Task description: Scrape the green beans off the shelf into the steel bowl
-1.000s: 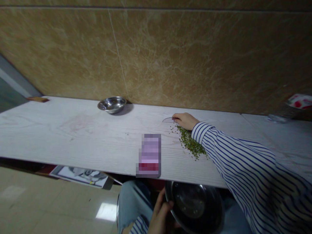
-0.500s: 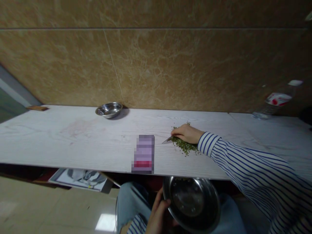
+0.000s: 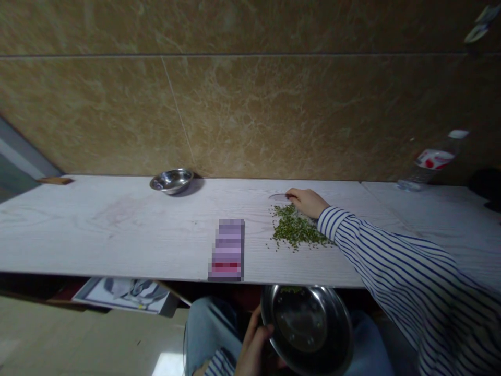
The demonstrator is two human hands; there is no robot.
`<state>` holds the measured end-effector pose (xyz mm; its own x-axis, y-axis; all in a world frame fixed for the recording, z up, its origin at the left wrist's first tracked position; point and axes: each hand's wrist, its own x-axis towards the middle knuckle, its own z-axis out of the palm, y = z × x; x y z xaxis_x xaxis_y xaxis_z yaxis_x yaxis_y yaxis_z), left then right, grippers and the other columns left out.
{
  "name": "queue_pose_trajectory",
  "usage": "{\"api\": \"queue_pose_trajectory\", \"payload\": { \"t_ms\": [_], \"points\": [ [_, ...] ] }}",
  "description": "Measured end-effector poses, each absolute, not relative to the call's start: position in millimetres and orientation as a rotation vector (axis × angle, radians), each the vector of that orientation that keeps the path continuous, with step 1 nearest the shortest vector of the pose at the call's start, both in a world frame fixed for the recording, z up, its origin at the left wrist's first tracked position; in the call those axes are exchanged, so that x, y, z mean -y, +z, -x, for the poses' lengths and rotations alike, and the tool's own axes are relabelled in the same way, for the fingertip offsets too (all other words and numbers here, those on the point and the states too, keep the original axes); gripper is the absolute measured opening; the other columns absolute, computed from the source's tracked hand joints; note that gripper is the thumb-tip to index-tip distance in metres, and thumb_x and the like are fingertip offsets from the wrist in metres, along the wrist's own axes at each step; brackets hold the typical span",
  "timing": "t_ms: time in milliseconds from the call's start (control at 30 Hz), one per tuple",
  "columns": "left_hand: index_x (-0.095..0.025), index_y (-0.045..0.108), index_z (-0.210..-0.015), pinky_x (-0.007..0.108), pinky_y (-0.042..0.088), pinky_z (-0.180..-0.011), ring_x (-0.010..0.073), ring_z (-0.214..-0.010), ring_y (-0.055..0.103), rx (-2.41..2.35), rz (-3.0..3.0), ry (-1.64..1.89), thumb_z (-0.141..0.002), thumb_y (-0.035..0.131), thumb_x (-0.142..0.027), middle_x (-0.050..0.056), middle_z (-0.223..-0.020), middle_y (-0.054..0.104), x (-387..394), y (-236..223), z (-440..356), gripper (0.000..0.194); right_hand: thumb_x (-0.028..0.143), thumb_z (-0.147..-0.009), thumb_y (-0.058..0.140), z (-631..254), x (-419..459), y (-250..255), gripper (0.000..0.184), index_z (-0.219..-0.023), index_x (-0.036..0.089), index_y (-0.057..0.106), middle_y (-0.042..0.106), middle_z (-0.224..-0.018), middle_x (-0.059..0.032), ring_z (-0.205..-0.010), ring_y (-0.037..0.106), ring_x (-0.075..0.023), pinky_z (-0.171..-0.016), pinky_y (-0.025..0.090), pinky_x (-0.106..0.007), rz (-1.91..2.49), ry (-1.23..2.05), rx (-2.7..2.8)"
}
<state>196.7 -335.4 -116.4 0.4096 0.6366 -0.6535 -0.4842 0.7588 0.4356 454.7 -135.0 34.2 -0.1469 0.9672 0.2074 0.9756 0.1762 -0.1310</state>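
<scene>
My right hand is closed round the handle of a small knife, whose thin blade points left just above the tabletop. Right below that hand and sleeve spreads a loose heap of small green bits; I cannot tell what they are. My left hand grips the left rim of a large metal bowl, held in my lap under the table's front edge. The bowl tilts toward the table, and green shows at its far inner rim.
Left of the heap lies a blurred purple phone-like slab at the front edge. A small metal bowl stands near the wall. Plastic bottle at back right; wooden block at far left. An open drawer juts out below.
My right hand swept the knife toward me over the green bits, then back up to their far side. The heap is more spread out. The left hand keeps its hold on the bowl.
</scene>
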Motion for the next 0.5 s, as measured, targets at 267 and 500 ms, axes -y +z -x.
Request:
{"api": "queue_pose_trajectory", "payload": {
  "t_ms": [267, 500],
  "points": [
    [-0.026, 0.036, -0.138, 0.036, 0.049, -0.067, 0.0285, -0.087, 0.064, -0.913, -0.163, 0.704, -0.055, 0.072, -0.027, 0.007, -0.096, 0.068, 331.2, -115.9, -193.9, 0.091, 0.023, -0.089, 0.041, -445.2, 99.5, 22.9, 0.032, -0.111, 0.022, 0.064, 0.071, -0.102, -0.0094, -0.089, 0.065, -0.0223, -0.077, 0.045, -0.033, 2.068, -0.107, 2.177],
    [-0.025, 0.037, -0.137, 0.034, 0.046, -0.069, 0.0263, -0.087, 0.062, -0.93, -0.227, 0.722, -0.059, 0.069, -0.03, 0.005, -0.087, 0.067, 333.6, -112.6, -192.7, 0.084, 0.023, -0.09, 0.044, -428.5, 120.7, 28.2, 0.029, -0.109, 0.025, 0.065, 0.071, -0.101, -0.0038, -0.09, 0.065, -0.0183, -0.079, 0.044, -0.028, 1.842, -0.039, 2.412]
  ]
}}
